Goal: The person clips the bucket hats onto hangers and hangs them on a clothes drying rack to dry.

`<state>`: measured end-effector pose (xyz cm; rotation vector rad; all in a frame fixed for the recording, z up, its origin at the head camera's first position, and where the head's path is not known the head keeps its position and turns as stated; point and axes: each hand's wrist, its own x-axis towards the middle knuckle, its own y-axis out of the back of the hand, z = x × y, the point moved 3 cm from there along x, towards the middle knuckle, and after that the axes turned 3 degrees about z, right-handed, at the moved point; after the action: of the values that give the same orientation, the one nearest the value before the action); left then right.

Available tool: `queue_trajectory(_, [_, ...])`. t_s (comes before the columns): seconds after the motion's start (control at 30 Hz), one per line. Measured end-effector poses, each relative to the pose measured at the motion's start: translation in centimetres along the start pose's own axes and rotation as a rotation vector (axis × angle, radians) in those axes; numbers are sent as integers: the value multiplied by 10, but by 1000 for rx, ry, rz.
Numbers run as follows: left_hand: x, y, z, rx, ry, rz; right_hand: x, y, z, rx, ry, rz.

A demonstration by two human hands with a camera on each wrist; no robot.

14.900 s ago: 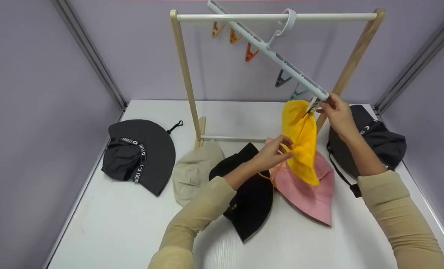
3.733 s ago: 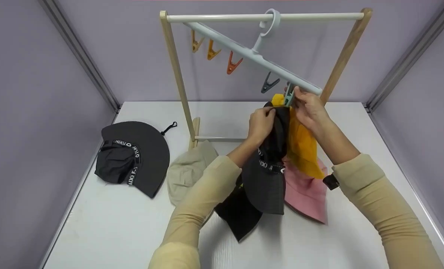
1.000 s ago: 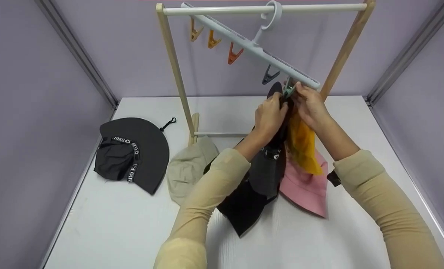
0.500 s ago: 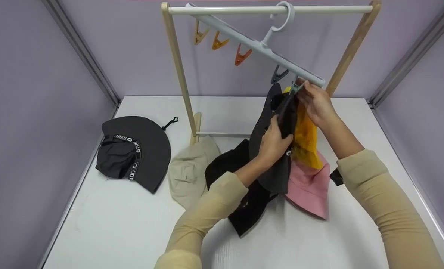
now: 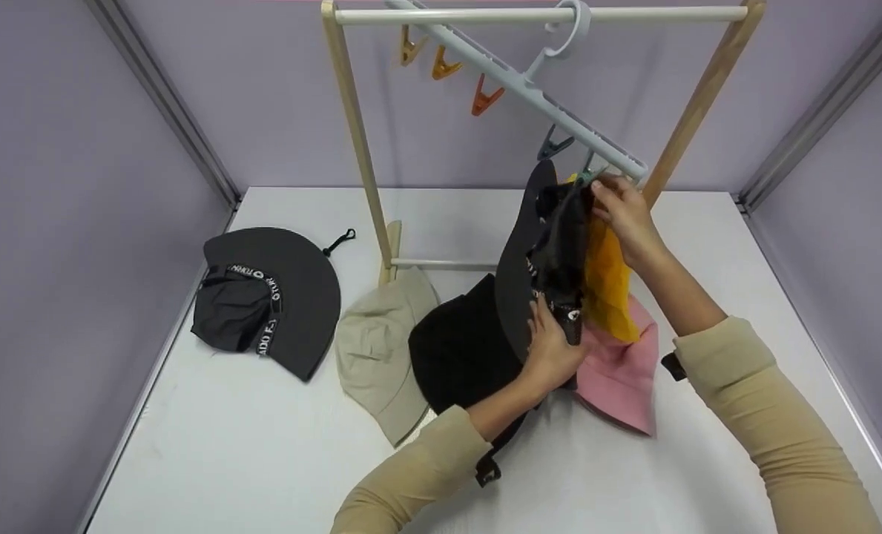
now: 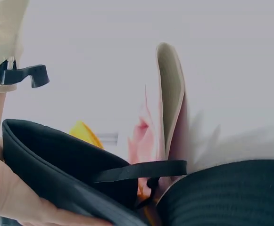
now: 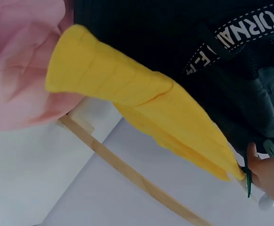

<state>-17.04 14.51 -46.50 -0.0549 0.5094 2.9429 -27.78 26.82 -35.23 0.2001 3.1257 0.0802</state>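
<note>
A dark grey brimmed hat (image 5: 565, 241) with white lettering hangs at the right end of the pale blue clip hanger (image 5: 511, 78), held up by the pale green clip (image 5: 585, 178). My right hand (image 5: 626, 215) pinches at that clip, beside the hat's top edge. Lower down, my left hand (image 5: 555, 356) lies against the hat, fingers pointing up along it; in the left wrist view, that hand (image 6: 19, 197) touches the hat's outside. A yellow hat (image 5: 607, 289) hangs just behind, largely covered; its ribbed brim (image 7: 113, 75) fills the middle of the right wrist view.
The hanger tilts on a wood-and-white rack (image 5: 455, 16). Orange (image 5: 485, 96) and blue-grey (image 5: 554, 144) clips hang from it with nothing in them. On the white table lie a second dark grey hat (image 5: 277, 289), a beige hat (image 5: 377, 345), a black hat (image 5: 459, 348) and a pink hat (image 5: 626, 378).
The dark grey hat from the table's right side now hangs in front of the yellow one. Within the last second, my left hand has slid down from the clip to the hat's lower part.
</note>
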Motion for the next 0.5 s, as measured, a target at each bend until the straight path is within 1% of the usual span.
queue_trajectory(0.07, [1,0,1,12,11,-24,-2,-1,1,-64,14,-18])
queue_trajectory(0.17, [4,6,8,83,-40,-21,-6,-3,3,-119,13,-55])
queue_trajectory(0.27, [7,11,18,154,-114,15,-8,-3,5,-137,-14,-75])
queue_trajectory(0.33, [9,12,25,182,-170,36,-9,-2,5,-148,-32,-79])
queue_trajectory(0.43, [13,9,33,206,-234,49,-10,1,6,-156,-48,-64])
queue_trajectory(0.5, [15,5,38,211,-266,47,-10,4,6,-172,-50,-51])
